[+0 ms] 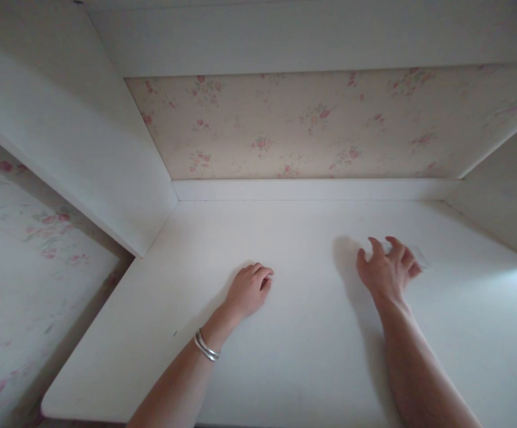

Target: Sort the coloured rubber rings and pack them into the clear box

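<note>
Left hand: the left hand (250, 289) rests on the white worktop (303, 362), fingers curled under, holding nothing; silver bangles (207, 346) circle its wrist
Right hand: the right hand (387, 268) hovers just above the worktop, fingers spread wide and bent, over a faint clear film (419, 255) too blurred to tell apart
Surround: floral wallpaper (312, 125) behind a white ledge (312, 189); white side panel (75, 148) at left
</note>
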A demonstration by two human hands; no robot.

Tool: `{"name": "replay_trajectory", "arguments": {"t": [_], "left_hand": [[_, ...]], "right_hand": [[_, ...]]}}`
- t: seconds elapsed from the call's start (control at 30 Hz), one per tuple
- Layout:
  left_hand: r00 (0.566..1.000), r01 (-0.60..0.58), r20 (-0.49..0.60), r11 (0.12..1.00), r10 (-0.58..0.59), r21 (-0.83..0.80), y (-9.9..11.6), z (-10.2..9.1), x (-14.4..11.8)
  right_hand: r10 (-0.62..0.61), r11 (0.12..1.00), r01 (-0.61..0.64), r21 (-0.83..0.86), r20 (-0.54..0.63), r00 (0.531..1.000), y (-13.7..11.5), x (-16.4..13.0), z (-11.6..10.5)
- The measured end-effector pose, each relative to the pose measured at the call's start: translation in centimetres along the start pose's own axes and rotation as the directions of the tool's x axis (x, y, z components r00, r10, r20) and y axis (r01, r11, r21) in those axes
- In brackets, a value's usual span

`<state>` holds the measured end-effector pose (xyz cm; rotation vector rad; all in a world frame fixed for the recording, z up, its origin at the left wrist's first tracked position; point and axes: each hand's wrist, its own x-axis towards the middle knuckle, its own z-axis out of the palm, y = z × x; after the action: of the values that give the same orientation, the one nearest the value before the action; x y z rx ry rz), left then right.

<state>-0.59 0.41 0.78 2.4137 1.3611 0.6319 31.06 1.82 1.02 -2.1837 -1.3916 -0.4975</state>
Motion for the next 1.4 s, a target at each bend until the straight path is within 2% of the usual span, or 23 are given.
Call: {"name": "replay_trajectory", "arguments": {"t": [0.07,0.13,0.23,0.33,0.47,0.6,0.73,0.8,0.9,1.0,1.1,1.17,1.4], "left_hand": [[1.000,0.002,0.001,1.000,-0.002,0.001,0.1,0.0,0.0],[1.000,-0.001,0.007,1.000,0.001,0.003,0.1,-0.1,0.0],[1.000,-0.004,0.006,1.000,0.004,0.002,0.2,-0.1,0.0],[1.000,0.007,-0.005,1.000,-0.007,-0.005,0.3,-0.1,0.0],[1.000,0.018,-0.009,1.000,-0.018,-0.016,0.4,0.0,0.0],[0.999,0.043,-0.010,0.998,-0.043,-0.036,0.5,-0.1,0.1],[0.995,0.095,0.000,0.991,-0.095,-0.094,0.7,-0.1,-0.1],[0.993,0.118,0.007,0.984,-0.118,-0.134,1.2,0.1,-0.3],[0.993,0.116,0.009,0.978,-0.117,-0.172,2.1,0.6,-0.6],[0.989,0.132,-0.040,0.971,-0.143,-0.197,2.8,0.8,-0.7],[0.977,0.169,-0.088,0.955,-0.195,-0.242,3.2,0.6,-0.7],[0.975,0.175,-0.080,0.941,-0.206,-0.290,3.3,0.3,-0.8],[0.973,0.229,0.062,0.874,-0.224,-0.429,3.7,-0.5,-0.7]], "right_hand": [[0.141,0.989,-0.140,-0.054,0.012,0.990,2.6,0.7,0.2],[0.272,0.961,-0.265,-0.074,0.127,0.954,4.5,1.0,0.5],[0.314,0.949,-0.300,-0.092,0.280,0.907,5.7,1.2,0.7],[0.242,0.970,-0.224,-0.098,0.250,0.938,4.7,1.0,0.6],[0.007,0.999,0.006,-0.046,0.264,0.965,1.8,0.6,0.4],[-0.142,0.989,0.119,0.091,0.318,0.937,-1.1,-0.5,0.3],[-0.318,0.928,0.199,0.314,0.397,0.861,-4.5,-2.5,-0.4],[-0.383,0.873,0.182,0.453,0.405,0.830,-6.6,-3.9,-1.1],[-0.440,0.778,0.132,0.614,0.383,0.812,-9.5,-6.4,-2.3],[-0.465,0.704,0.085,0.705,0.367,0.805,-11.1,-8.3,-3.0],[-0.466,0.653,-0.014,0.757,0.416,0.781,-11.3,-8.9,-3.3],[-0.480,0.619,-0.073,0.782,0.450,0.753,-11.1,-8.7,-3.5],[-0.480,0.557,-0.239,0.795,0.544,0.688,-10.9,-7.8,-4.5]]}}
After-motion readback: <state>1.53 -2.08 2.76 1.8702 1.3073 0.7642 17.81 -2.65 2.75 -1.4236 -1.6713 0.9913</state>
